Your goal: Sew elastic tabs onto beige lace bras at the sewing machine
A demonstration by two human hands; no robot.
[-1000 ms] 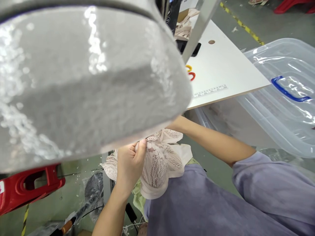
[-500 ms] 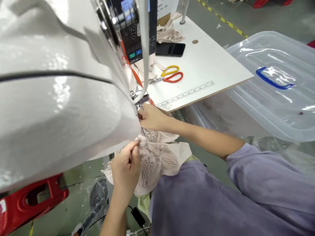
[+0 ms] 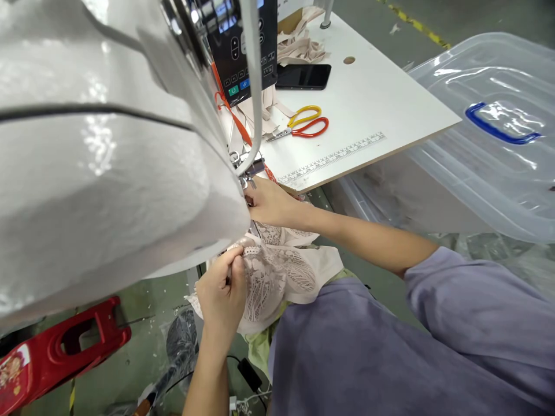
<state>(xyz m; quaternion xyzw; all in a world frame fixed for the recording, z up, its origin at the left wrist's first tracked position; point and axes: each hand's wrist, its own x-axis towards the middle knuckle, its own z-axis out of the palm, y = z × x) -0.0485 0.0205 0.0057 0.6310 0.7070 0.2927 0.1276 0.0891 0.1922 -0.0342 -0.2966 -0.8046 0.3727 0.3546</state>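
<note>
My left hand (image 3: 223, 289) pinches the edge of a pale pink lace bra (image 3: 264, 283) between thumb and fingers, just below the sewing machine's head. The bra hangs over my lap, its lace cups spread. My right hand (image 3: 275, 202) is curled close by the needle area and presser foot (image 3: 249, 182) of the sewing machine (image 3: 130, 190). Its fingertips are partly hidden behind the machine head. A thin metal piece (image 3: 255, 229) shows just under that hand, above the lace; I cannot make out what it is.
On the white table (image 3: 368, 104) lie scissors (image 3: 310, 122) with yellow and red handles, a black phone (image 3: 303, 76) and beige fabric strips (image 3: 303, 46). A control panel (image 3: 243, 58) stands behind the needle. At right is a clear lidded bin (image 3: 455, 75); a red plastic stool (image 3: 69, 346) is lower left.
The camera view has shifted slightly. Both hands stay in nearly the same place on and near the bra, and the thin metal piece under my right hand shows more plainly.
</note>
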